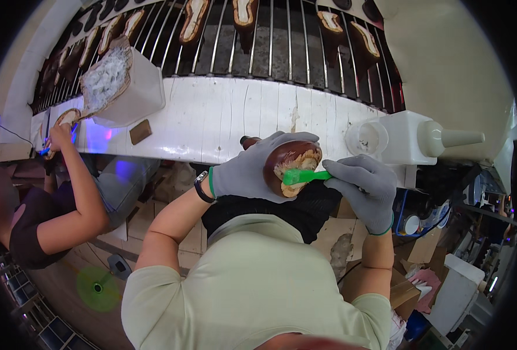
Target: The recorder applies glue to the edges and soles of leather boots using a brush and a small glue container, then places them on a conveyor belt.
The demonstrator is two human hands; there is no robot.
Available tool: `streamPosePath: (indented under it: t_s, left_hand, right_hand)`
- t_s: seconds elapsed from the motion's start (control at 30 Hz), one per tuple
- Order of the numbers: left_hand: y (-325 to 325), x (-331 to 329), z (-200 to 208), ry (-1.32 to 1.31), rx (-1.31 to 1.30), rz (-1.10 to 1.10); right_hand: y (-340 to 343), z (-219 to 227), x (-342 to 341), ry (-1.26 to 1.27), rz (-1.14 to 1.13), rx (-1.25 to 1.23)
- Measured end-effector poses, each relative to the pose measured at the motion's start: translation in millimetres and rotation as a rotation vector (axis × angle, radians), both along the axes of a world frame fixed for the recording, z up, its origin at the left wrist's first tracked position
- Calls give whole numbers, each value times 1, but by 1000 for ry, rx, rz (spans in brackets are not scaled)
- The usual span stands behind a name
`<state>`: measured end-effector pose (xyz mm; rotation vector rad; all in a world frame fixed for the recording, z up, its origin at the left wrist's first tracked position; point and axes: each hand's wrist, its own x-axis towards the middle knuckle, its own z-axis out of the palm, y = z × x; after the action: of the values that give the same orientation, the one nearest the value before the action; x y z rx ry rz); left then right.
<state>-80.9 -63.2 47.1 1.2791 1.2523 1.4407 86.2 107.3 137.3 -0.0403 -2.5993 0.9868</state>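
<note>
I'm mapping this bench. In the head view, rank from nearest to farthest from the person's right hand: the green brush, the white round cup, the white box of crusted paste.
1. Green brush: gripped in the right hand, bristles on the brown shoe.
2. White round cup: on the bench just above that hand.
3. White box of crusted paste: far left, upper bench.

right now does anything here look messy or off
The white container on the white bench stands tilted, its open mouth thickly crusted with dried whitish residue. The left hand cradles the brown shoe; right hand holds the green brush.
</note>
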Motion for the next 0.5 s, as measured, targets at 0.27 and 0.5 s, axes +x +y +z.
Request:
streamPosePath:
  t_s: [0.27, 0.5]
  left_hand:
    - [35, -51, 3, -54, -136, -394]
    - [73, -87, -26, -86, -232, -569]
  right_hand:
    - [26, 17, -20, 70, -64, 291]
    - [44, 15, -27, -27, 14, 357]
